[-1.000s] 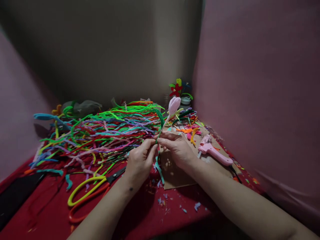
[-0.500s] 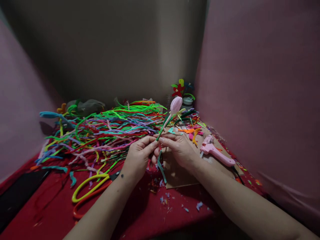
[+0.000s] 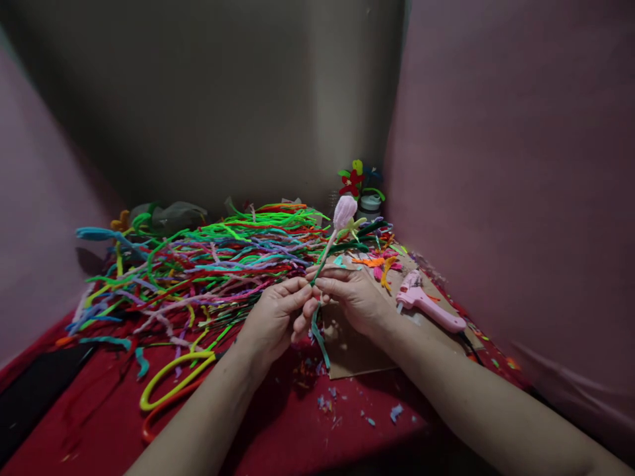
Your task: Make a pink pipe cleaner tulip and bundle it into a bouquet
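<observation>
A pipe-cleaner flower with a pale pink, bud-shaped head stands up between my hands, its stem turning green lower down. My left hand pinches the low end of the green stem between thumb and fingers. From the other side, my right hand pinches the same stem, thumb close to the left fingertips. A teal-green pipe cleaner hangs below the fingers, over the edge of the cardboard; whether it joins the stem is hidden by my fingers.
A heap of coloured pipe cleaners spreads across the back left. Yellow-and-orange-handled scissors lie by my left forearm. A pink glue gun rests on the cardboard at right. Behind stands a jar near fuzzy flowers; fluff scraps dot the red cloth.
The flower head has shifted slightly left and down and shows a different side. My fingers have moved a little along or around the stem; both hands remain in nearly the same place.
</observation>
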Available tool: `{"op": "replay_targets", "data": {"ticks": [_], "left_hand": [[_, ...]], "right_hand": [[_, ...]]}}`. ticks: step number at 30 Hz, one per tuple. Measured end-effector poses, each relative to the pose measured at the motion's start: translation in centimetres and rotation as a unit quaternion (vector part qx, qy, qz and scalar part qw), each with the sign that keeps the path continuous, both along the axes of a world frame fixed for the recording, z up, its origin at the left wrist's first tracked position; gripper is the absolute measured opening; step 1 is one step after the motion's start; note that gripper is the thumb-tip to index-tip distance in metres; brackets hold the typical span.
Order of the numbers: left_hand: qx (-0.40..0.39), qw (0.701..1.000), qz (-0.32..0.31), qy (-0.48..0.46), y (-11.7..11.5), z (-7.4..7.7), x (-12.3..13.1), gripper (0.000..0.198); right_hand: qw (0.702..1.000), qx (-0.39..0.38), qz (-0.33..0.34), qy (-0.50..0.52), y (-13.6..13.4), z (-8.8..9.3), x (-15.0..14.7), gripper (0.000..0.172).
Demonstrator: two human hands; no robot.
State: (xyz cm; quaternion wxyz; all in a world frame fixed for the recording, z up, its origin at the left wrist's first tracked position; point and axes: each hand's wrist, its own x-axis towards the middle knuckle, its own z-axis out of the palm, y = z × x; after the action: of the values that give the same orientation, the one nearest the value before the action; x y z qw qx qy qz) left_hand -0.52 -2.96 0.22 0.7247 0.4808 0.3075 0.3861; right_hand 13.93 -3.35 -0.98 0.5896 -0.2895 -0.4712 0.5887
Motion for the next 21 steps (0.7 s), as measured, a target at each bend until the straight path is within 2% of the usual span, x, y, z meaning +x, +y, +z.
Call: {"op": "replay_targets", "data": {"ticks": [4, 6, 7, 9, 11, 12, 13, 15, 19, 21], "left_hand": [[0.084, 0.992, 0.033, 0.085, -0.1, -0.3, 0.2, 0.020], [0.174, 0.967, 0.084, 0.168, -0.2, -0.6, 0.3, 0.018], [0.231, 0.941, 0.119, 0.216, -0.2, -0.8, 0.4, 0.017], [0.347, 0.868, 0.188, 0.302, -0.3, -1.4, 0.4, 0.017], [0.428, 0.800, 0.227, 0.355, -0.4, -1.9, 0.3, 0.016], [0.447, 0.781, 0.234, 0.367, -0.4, -2.1, 0.3, 0.015], [0.455, 0.775, 0.237, 0.370, -0.4, -2.2, 0.3, 0.015], [0.436, 0.796, 0.230, 0.350, -0.5, -2.1, 0.3, 0.015], [0.279, 0.913, 0.186, 0.232, -0.5, -1.0, 0.5, 0.015], [0.203, 0.951, 0.157, 0.171, -0.5, -0.4, 0.6, 0.015]], "right_hand": [[0.999, 0.004, -0.048, -0.007, -0.1, 0.0, -0.4, 0.007], [0.998, 0.007, -0.064, -0.008, -0.2, -0.1, -0.5, 0.008], [0.997, 0.010, -0.075, -0.009, -0.2, -0.2, -0.5, 0.008], [0.995, 0.017, -0.095, -0.015, -0.2, -0.3, -0.6, 0.009], [0.994, 0.020, -0.108, -0.024, -0.2, -0.4, -0.7, 0.009], [0.993, 0.022, -0.108, -0.027, -0.3, -0.4, -0.7, 0.009], [0.994, 0.024, -0.106, -0.032, -0.3, -0.4, -0.7, 0.009], [0.993, 0.031, -0.105, -0.043, -0.3, -0.3, -0.8, 0.009], [0.989, 0.047, -0.108, -0.090, -0.4, 0.0, -0.6, 0.011], [0.986, 0.053, -0.108, -0.115, -0.5, 0.2, -0.4, 0.012]]}}
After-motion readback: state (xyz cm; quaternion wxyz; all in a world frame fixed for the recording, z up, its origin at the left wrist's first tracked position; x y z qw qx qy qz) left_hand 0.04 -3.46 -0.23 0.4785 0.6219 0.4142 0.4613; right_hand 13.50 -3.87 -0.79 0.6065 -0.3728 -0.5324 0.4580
